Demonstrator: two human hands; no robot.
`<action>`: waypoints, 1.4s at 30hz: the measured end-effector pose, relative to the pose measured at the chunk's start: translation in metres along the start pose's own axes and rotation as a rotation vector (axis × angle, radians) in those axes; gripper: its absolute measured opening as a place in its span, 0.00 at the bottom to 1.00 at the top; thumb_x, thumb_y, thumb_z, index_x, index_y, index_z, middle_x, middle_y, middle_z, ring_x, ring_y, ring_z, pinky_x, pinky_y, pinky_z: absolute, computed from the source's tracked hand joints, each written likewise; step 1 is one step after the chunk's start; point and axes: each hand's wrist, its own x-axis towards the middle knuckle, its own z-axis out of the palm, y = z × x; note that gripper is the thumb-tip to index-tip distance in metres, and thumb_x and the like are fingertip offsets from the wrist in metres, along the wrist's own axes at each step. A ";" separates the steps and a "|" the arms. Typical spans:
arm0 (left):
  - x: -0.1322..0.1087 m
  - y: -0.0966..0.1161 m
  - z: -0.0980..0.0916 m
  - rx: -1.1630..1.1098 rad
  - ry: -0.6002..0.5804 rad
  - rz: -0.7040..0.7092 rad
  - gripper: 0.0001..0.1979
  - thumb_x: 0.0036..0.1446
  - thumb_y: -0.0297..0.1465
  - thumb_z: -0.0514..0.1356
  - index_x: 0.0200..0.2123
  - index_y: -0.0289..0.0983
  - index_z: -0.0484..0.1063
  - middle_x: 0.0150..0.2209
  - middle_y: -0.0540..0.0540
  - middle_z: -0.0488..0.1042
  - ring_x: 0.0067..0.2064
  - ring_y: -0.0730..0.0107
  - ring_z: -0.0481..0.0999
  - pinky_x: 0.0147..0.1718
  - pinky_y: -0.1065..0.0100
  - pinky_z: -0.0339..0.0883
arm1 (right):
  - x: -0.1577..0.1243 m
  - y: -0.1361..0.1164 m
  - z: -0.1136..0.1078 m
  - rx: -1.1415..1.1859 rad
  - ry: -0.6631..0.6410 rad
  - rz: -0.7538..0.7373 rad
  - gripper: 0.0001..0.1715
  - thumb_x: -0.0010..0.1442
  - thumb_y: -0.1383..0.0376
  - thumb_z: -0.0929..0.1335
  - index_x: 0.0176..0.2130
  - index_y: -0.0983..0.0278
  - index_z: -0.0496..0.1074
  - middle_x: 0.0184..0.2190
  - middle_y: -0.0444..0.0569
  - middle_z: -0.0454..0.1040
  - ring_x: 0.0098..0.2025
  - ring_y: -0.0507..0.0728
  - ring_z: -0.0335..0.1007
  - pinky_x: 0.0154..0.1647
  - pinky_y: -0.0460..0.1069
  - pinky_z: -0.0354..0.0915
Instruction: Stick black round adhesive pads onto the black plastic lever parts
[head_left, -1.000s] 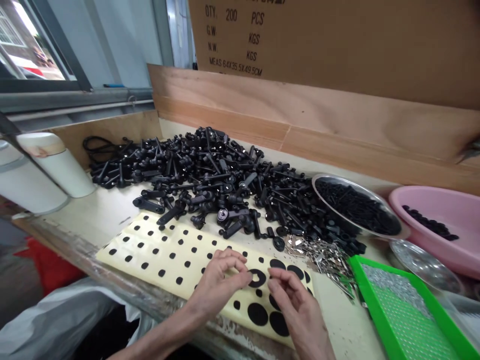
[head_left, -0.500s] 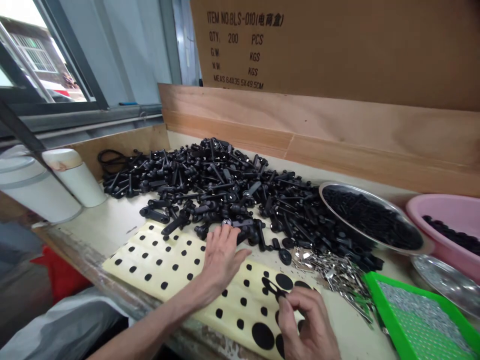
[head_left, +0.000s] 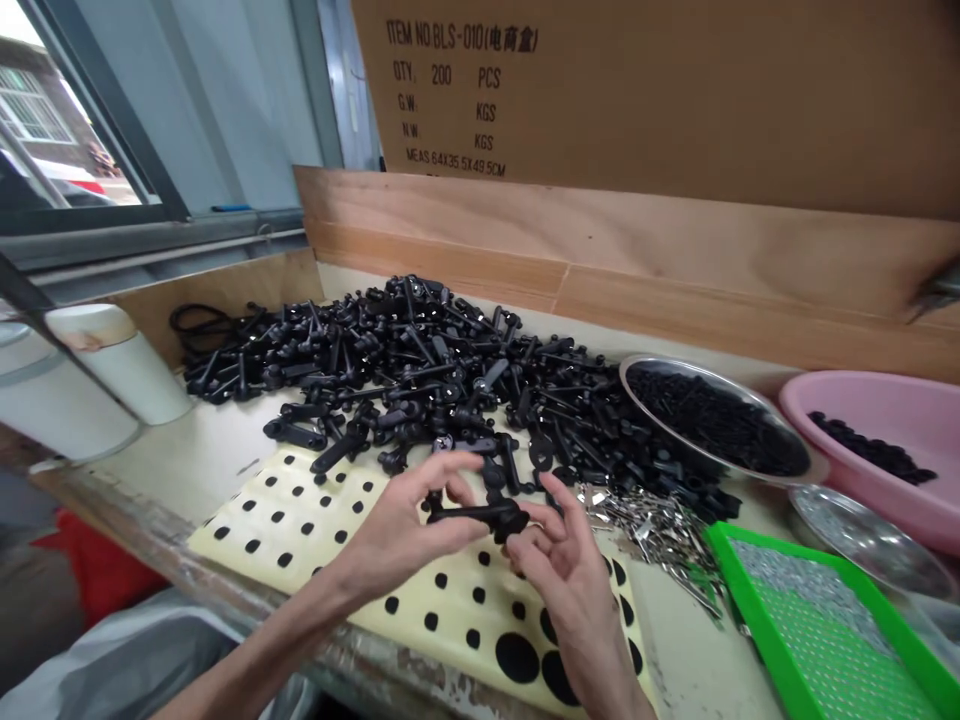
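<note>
Between the thumb and fingers of my left hand point(head_left: 420, 510) is a black arm-shaped part point(head_left: 476, 514), held above the yellow sheet. My right hand point(head_left: 559, 550) is at the part's right end, its fingers bent around that end and touching it. Any small piece in the right fingers is too hard to make out. Under both hands lies the yellow sheet point(head_left: 352, 600) with small black dots and larger black discs. A big heap of black parts point(head_left: 420, 360) rises just behind the hands.
Small metal pieces point(head_left: 656, 530) lie right of the hands. Farther right are a green tray point(head_left: 806, 640), a steel bowl point(head_left: 720, 420) of black pieces, a pink basin point(head_left: 930, 430) and a shallow metal dish point(head_left: 870, 540). White containers point(head_left: 124, 365) stand at left.
My left hand has come back from the heap with a black part in it. My right hand has risen from the sheet's discs to meet the part. The view has shifted slightly right.
</note>
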 end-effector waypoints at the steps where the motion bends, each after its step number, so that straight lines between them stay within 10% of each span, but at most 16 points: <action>1: -0.001 -0.004 0.003 -0.178 0.055 -0.055 0.26 0.51 0.27 0.64 0.54 0.42 0.65 0.40 0.48 0.74 0.38 0.69 0.70 0.38 0.67 0.66 | 0.001 0.000 0.002 0.074 0.026 0.061 0.39 0.56 0.57 0.71 0.61 0.55 0.53 0.43 0.46 0.71 0.34 0.53 0.71 0.38 0.48 0.69; 7: 0.000 -0.033 0.037 -0.607 0.048 -0.284 0.25 0.50 0.30 0.67 0.51 0.40 0.67 0.49 0.43 0.72 0.42 0.66 0.73 0.40 0.67 0.69 | -0.001 0.010 0.012 0.279 0.092 0.301 0.39 0.53 0.55 0.73 0.58 0.57 0.56 0.36 0.43 0.73 0.33 0.53 0.72 0.37 0.48 0.69; 11: 0.006 -0.043 0.041 -0.540 0.148 -0.299 0.13 0.59 0.37 0.60 0.42 0.34 0.73 0.36 0.44 0.77 0.32 0.73 0.72 0.31 0.72 0.66 | 0.000 0.008 0.013 0.138 0.157 0.171 0.40 0.52 0.52 0.73 0.58 0.60 0.56 0.37 0.47 0.75 0.32 0.56 0.73 0.32 0.49 0.69; 15: 0.008 -0.046 0.036 -0.598 0.198 -0.372 0.16 0.60 0.42 0.58 0.38 0.34 0.72 0.33 0.44 0.77 0.28 0.72 0.73 0.28 0.71 0.67 | 0.003 0.006 0.001 -0.046 0.325 0.024 0.22 0.54 0.53 0.72 0.43 0.61 0.67 0.28 0.43 0.72 0.28 0.53 0.66 0.29 0.47 0.64; 20: 0.006 -0.045 0.039 -0.536 0.187 -0.375 0.16 0.59 0.43 0.57 0.35 0.34 0.70 0.29 0.46 0.76 0.26 0.70 0.74 0.25 0.70 0.68 | 0.001 0.011 -0.004 -0.095 0.197 0.103 0.20 0.54 0.51 0.71 0.25 0.63 0.68 0.18 0.41 0.61 0.24 0.51 0.54 0.26 0.46 0.55; 42: 0.006 -0.043 0.038 -0.568 0.170 -0.386 0.15 0.60 0.42 0.57 0.37 0.35 0.70 0.31 0.44 0.77 0.28 0.69 0.76 0.27 0.69 0.69 | 0.000 0.019 0.009 -0.057 0.115 0.303 0.20 0.55 0.50 0.70 0.25 0.63 0.68 0.17 0.38 0.55 0.22 0.49 0.44 0.23 0.45 0.46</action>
